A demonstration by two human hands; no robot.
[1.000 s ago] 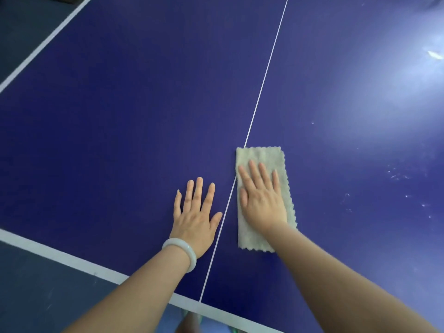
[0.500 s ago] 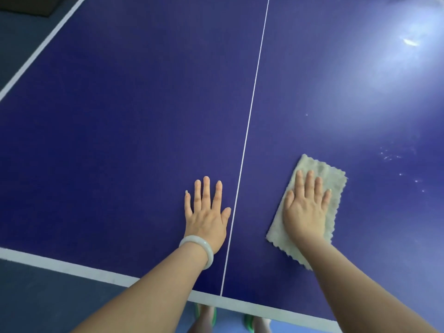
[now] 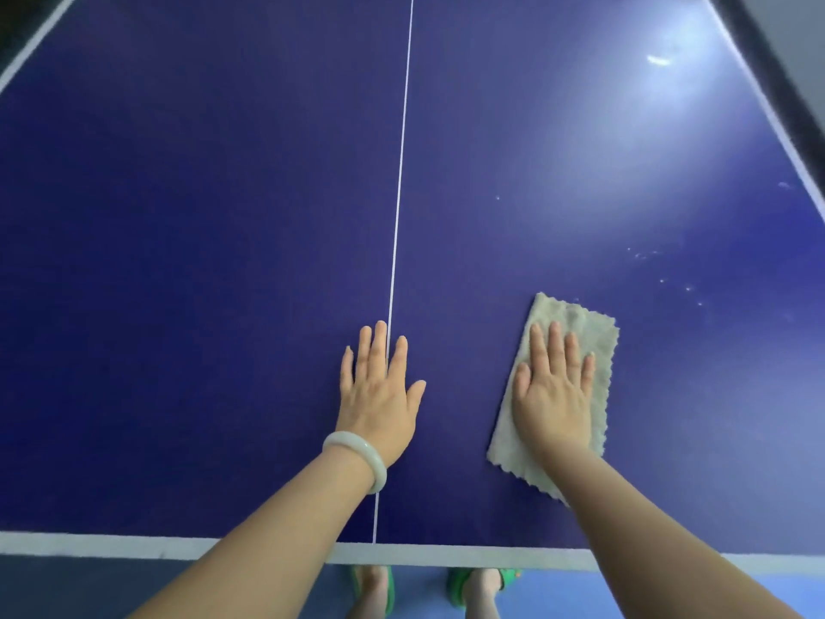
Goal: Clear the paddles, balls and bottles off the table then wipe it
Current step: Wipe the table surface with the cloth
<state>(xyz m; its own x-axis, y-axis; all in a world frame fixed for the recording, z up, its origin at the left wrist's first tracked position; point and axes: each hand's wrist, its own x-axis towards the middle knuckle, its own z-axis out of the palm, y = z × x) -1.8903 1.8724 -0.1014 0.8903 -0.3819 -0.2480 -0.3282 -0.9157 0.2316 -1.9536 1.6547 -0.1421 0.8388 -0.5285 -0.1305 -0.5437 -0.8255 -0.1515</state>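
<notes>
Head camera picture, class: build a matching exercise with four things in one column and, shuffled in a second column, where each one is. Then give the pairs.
Column one
1 left hand
2 right hand
3 cloth
4 bracelet

Column two
A on the left wrist
B flat on the cloth
C on the table, right of the centre line
D flat on bare table, over the centre line

Pairs: 1-D, 2-B, 3-C, 4-A

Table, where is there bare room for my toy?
The big blue patch of the table left of the centre line is bare, up to the left hand. Right of the line, room lies beyond the cloth. It is crowded near the front edge, where the right hand presses the cloth.
</notes>
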